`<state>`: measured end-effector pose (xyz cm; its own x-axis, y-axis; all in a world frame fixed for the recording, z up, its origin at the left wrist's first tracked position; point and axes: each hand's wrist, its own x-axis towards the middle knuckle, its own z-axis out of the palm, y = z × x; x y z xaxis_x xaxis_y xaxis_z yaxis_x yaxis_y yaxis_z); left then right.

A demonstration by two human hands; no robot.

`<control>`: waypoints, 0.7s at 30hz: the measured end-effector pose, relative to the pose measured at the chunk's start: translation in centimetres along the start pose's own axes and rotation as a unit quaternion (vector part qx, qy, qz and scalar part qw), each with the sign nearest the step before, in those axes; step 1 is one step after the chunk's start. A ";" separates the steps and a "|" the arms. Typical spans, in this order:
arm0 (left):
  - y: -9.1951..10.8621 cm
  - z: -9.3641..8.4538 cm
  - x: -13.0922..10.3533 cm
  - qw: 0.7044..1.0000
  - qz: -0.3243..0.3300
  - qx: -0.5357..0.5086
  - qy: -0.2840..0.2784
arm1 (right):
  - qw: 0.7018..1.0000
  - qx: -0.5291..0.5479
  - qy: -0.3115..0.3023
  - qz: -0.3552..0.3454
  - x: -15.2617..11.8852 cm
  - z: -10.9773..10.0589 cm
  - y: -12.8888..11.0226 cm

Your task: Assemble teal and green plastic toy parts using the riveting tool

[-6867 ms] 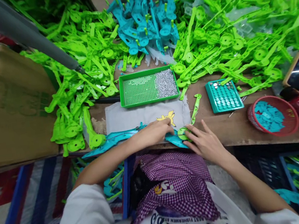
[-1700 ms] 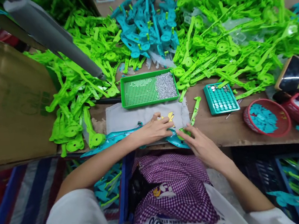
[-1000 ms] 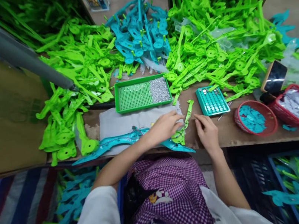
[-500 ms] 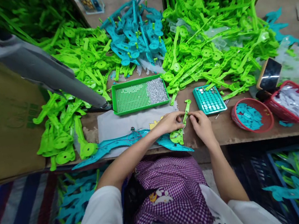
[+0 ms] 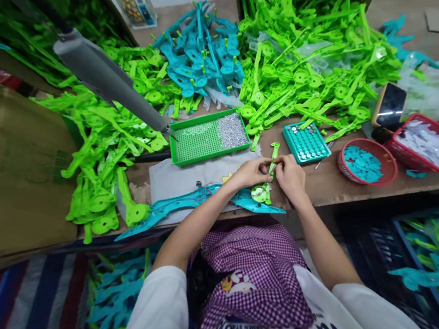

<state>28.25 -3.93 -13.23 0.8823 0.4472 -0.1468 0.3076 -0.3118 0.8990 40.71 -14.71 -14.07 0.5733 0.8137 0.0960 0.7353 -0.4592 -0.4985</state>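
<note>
Tabletop (image 5: 325, 186), right of centre: my left hand (image 5: 255, 172) and right hand (image 5: 290, 177), earlier apart, now pinch at the green strip (image 5: 275, 149), so work centres there; what's gripped, unclear.

The right hand (image 5: 290, 174) no longer covers the green disc (image 5: 259, 193); its fingertips now meet the left hand (image 5: 254, 172) at the slim green strip (image 5: 275, 149) (untouched at first). The hanging grey tool (image 5: 118, 80) now overlaps the green tray's (image 5: 195, 141) left end.
</note>
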 end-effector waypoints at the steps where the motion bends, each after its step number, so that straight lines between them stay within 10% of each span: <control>1: -0.1 0.1 0.1 1.000 0.001 -0.003 -0.001 | 1.000 0.000 0.004 0.000 0.0 0.1 0.0; 21: -1.1 -0.1 0.5 0.997 0.022 -0.068 -0.026 | 1.000 -0.004 0.026 0.005 0.3 0.7 0.2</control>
<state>28.37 -3.30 -14.22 0.9122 0.3903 -0.1250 0.2209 -0.2115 0.9521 40.76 -14.35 -14.73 0.5989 0.7893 0.1355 0.7316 -0.4704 -0.4935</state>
